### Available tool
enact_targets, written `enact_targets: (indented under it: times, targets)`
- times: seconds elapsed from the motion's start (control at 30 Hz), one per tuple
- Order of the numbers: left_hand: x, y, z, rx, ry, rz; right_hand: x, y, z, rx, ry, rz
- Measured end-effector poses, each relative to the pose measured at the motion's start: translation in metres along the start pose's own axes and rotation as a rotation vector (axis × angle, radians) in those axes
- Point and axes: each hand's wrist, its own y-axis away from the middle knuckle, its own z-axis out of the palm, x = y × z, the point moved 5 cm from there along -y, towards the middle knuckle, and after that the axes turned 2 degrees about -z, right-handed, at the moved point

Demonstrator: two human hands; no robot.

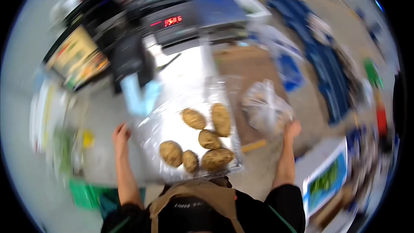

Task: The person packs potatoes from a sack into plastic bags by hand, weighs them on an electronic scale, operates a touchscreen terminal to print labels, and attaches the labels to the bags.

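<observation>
Several brown tubers point(209, 139) lie on a clear plastic sheet point(148, 136) spread over the shiny tabletop in front of me. To their left, my left hand point(122, 133) is above the grey surface with its fingers curled; blur hides whether anything is in it. My right hand point(293, 129) is closed at the right edge of a knotted translucent bag point(264, 108), which has pale brown contents. That bag is beside a brown board point(243, 69), to the right of the tubers.
A scale with a red lit display point(172, 20) and blue top point(217, 4) stands ahead. Light blue cloth or film point(140, 95) lies left of centre, near a black bag point(129, 58). A printed box point(327, 181) stands at lower right.
</observation>
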Motion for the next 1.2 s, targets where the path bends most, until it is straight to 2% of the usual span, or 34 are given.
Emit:
enact_targets:
  times: [0.03, 0.07, 0.1, 0.13, 0.17, 0.23, 0.33, 0.4, 0.43, 0.47, 0.57, 0.63, 0.7, 0.77, 0.83, 0.9, 0.97, 1.0, 1.07, 1.1, 1.13, 1.2]
  targets:
    - [-0.001, 0.009, -0.003, 0.006, 0.008, 0.017, -0.021, 0.012, 0.019, -0.168, -0.034, -0.156]
    - [0.003, 0.022, -0.011, 0.01, 0.022, 0.06, -0.035, 0.031, 0.041, 0.094, 0.011, -0.159]
    - [0.002, 0.034, -0.021, 0.055, 0.034, 0.068, -0.051, 0.042, 0.038, 0.043, 0.279, -0.313]
    - [0.005, 0.051, -0.029, 0.12, 0.036, 0.042, -0.045, 0.04, 0.046, -0.339, 0.138, 0.063]
    - [0.008, 0.063, -0.04, 0.165, 0.038, 0.021, -0.059, 0.037, 0.01, -0.406, 0.075, 0.091]
    - [-0.006, 0.088, -0.078, 0.293, 0.059, -0.007, -0.062, 0.045, -0.002, 0.214, 0.154, -0.131]
    - [-0.045, 0.123, -0.128, 0.459, 0.102, -0.03, -0.032, 0.04, 0.091, 0.015, 0.092, -0.156]
    - [-0.067, 0.152, -0.16, 0.586, 0.085, -0.043, -0.056, 0.038, 0.059, -0.209, 0.073, -0.082]
    - [-0.073, 0.165, -0.171, 0.657, 0.092, -0.016, -0.072, 0.04, 0.012, -0.322, 0.084, -0.045]
    - [-0.088, 0.172, -0.185, 0.689, 0.129, 0.033, -0.083, 0.037, -0.031, -0.423, -0.05, -0.054]
    - [-0.131, 0.191, -0.217, 0.933, 0.311, 0.017, -0.03, 0.021, 0.042, -0.268, -0.5, -0.374]
    - [-0.17, 0.196, -0.238, 1.047, 0.333, -0.043, -0.025, 0.039, -0.005, -0.32, -0.588, -0.22]
    - [-0.218, 0.193, -0.251, 1.123, 0.409, -0.086, -0.002, 0.053, 0.003, -0.386, -0.573, -0.108]
    - [-0.264, 0.186, -0.259, 1.103, 0.344, -0.254, 0.015, 0.092, 0.01, -0.533, -0.78, 0.216]
    - [-0.309, 0.176, -0.267, 1.046, 0.222, -0.353, 0.02, 0.134, 0.002, -0.701, -0.931, 0.321]
    - [-0.345, 0.166, -0.281, 1.036, -0.002, -0.368, 0.019, 0.183, -0.016, -0.825, -0.917, 0.386]
    - [-0.361, 0.158, -0.299, 1.064, -0.283, -0.339, 0.016, 0.231, -0.034, -0.936, -0.823, 0.361]
    - [-0.348, 0.155, -0.305, 1.006, -0.253, -0.35, 0.012, 0.252, -0.041, -0.986, -0.777, 0.322]
    - [-0.362, 0.134, -0.323, 0.908, -0.347, -0.129, 0.0, 0.29, -0.053, -1.08, -0.707, 0.235]
    - [-0.368, 0.122, -0.329, 0.755, -0.281, -0.124, -0.013, 0.309, -0.057, -1.108, -0.688, 0.19]
    - [-0.407, 0.095, -0.34, 0.635, -0.207, -0.116, -0.026, 0.325, -0.058, -1.128, -0.684, 0.154]
    - [-0.397, 0.073, -0.341, 0.495, -0.147, -0.041, -0.052, 0.345, -0.052, -1.144, -0.693, 0.08]
